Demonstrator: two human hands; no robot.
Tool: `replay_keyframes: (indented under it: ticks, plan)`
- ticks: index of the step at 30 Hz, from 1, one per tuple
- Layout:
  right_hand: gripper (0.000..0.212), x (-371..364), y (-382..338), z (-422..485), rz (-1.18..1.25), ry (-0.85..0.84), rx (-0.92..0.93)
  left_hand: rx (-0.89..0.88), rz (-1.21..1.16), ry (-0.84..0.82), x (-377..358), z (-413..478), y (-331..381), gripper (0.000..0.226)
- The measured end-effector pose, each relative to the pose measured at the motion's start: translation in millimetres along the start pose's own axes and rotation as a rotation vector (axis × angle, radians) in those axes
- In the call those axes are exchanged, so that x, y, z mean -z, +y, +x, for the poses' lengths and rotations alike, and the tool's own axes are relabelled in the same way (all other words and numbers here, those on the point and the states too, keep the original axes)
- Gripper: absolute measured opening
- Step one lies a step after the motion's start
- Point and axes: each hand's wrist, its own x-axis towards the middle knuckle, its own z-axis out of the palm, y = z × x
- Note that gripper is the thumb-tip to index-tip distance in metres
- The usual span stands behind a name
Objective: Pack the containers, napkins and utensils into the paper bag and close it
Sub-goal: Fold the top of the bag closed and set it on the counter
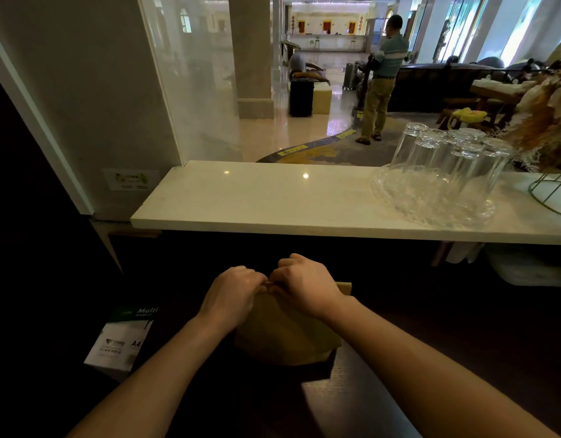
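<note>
Both the left hand (pixel 233 290) and right hand (pixel 299 284), curled tight, pinch the paper bag (pixel 285 330) top between them; they should fold it down evenly and press the crease firmly.

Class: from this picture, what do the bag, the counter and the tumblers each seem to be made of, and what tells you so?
Bag: brown paper, matte, creased where both hands pinch its top.
Counter: probably polished stone, pale and glossy, mirroring ceiling lights.
Tumblers: clear glass or possibly plastic, see-through with bright highlights.

Bright lobby; perhaps marble counter (pixel 273 197).
</note>
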Motion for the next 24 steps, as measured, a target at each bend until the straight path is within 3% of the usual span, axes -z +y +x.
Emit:
replay_keyframes:
  ticks: [8, 14, 24]
  plan:
    - [0.023, 21.1, 38.6, -25.2, 0.001, -0.048, -0.087, 0.025, -0.062, 0.0, 4.7, -8.4, -11.7, 0.015]
    - [0.019, 35.8, 71.0, -52.7, 0.042, -0.053, -0.257, 0.077, -0.037, -0.022, -1.8, -3.8, -11.7, 0.021]
    - [0.018, 30.3, 61.6, -46.5, -0.02, -0.033, -0.247, -0.036, 0.078, -0.065, -22.8, 36.6, 48.5, 0.025]
